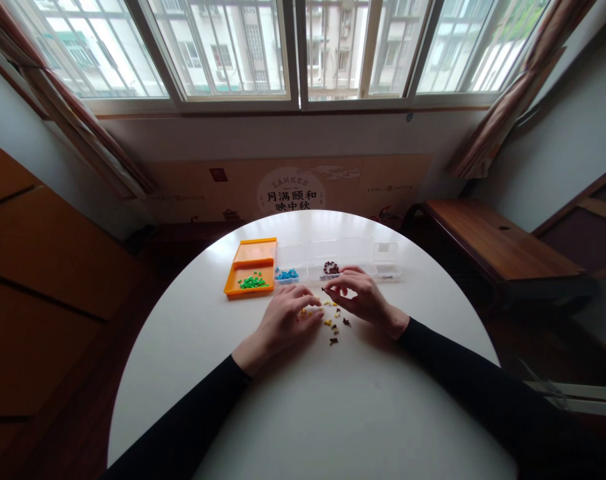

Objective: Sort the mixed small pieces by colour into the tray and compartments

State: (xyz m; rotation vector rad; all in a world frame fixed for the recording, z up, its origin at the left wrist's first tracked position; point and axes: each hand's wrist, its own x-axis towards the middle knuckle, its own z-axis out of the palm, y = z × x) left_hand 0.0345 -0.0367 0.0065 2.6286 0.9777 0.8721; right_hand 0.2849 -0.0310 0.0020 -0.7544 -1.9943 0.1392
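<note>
My right hand [365,295] pinches a small dark brown piece [324,289] between thumb and fingertips, just in front of a clear plastic box [310,272]. My left hand [290,313] rests low over the table with its fingers apart, beside small yellow pieces [327,323]. Its fingers partly cover some of them. Loose brown pieces [333,341] lie among the yellow ones between my hands. Inside the box sit a heap of dark brown pieces [331,268] and a heap of blue pieces [287,275], in separate compartments.
An orange tray [229,291] with bright green pieces [253,282] stands left of the box. Everything lies on a round white table [303,413]. Beyond its right edge is a wooden bench [503,243]; windows [223,50] line the far wall.
</note>
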